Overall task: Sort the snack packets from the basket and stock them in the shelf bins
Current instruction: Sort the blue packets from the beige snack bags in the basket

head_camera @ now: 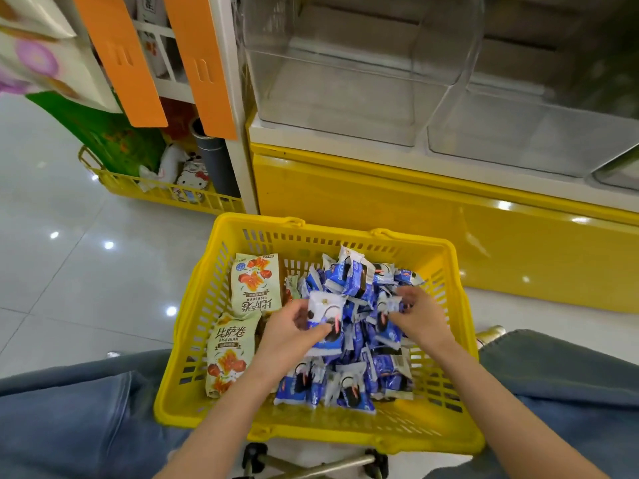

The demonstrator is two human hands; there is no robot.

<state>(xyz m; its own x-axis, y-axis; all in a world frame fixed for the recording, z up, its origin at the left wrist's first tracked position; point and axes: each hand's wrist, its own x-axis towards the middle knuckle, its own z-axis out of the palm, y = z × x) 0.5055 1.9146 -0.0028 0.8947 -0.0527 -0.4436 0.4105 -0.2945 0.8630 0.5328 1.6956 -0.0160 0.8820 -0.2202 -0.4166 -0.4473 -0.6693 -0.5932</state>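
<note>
Snack packets fill the yellow basket [463,305] that sits on the floor between my knees, near me and just in front of the shelf. Blue-and-white cookie packets [359,385] lie heaped across the middle and right of the basket, pointing every way. Along the left wall lie two pale green pizza-roll packets, their long axes running near to far. The far pizza-roll packet [255,283] has its print upside down to me, and the near pizza-roll packet [228,354] reads the right way up, so their title ends meet in the middle.

My left hand [290,328] holds one cookie packet [325,319] just above the heap, thumb pressed on its front and fingers curled behind. Its long axis runs near to far, white end far, blue end near me. My right hand [420,314] pinches a second cookie packet [389,307] at the tips of curled fingers, right beside the first; which way this one points I cannot tell.

Beyond the basket stand clear shelf bins [345,95] on a white ledge over a glossy yellow shelf base [380,202]. At the far left another yellow basket [155,193] holds soft toys, under two hanging orange strips [117,57]. My jeans [69,409] frame the basket on both sides.
</note>
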